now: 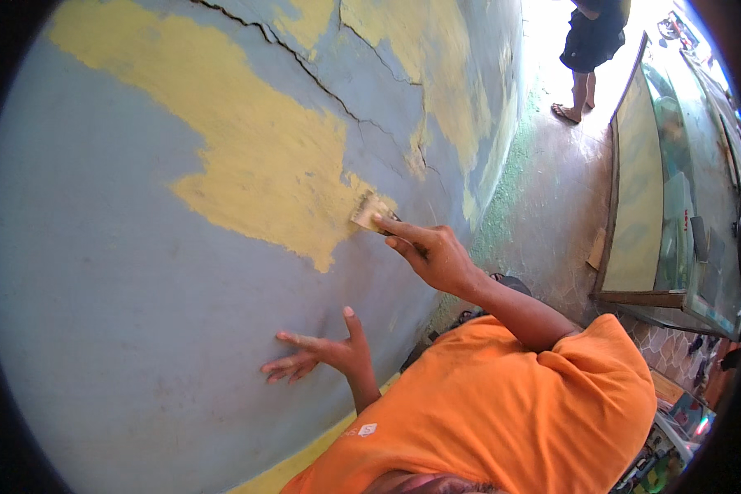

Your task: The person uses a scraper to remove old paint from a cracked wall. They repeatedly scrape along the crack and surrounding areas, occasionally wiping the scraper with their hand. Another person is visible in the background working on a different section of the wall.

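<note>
My right hand [438,257] grips a scraper [370,209], its flat, smeared blade set against the wall [123,288]. One finger stretches along the scraper toward the blade. The blade touches the lower right edge of a large, ragged yellow patch [263,156], where it meets the grey-blue paint. Lower on the wall, my left hand [331,351] holds nothing; its fingers are spread on or close to the grey-blue surface. A dark crack [305,72] runs slantwise across the upper wall, above the scraper. Most of the scraper's handle is hidden in my right hand.
Pale green flakes [502,193] litter the floor along the wall's foot. To the right stands a glass-sided display case [646,198] with a wooden edge. Another person [593,49] in dark shorts and sandals stands at the far end. Assorted items [663,449] lie at the lower right.
</note>
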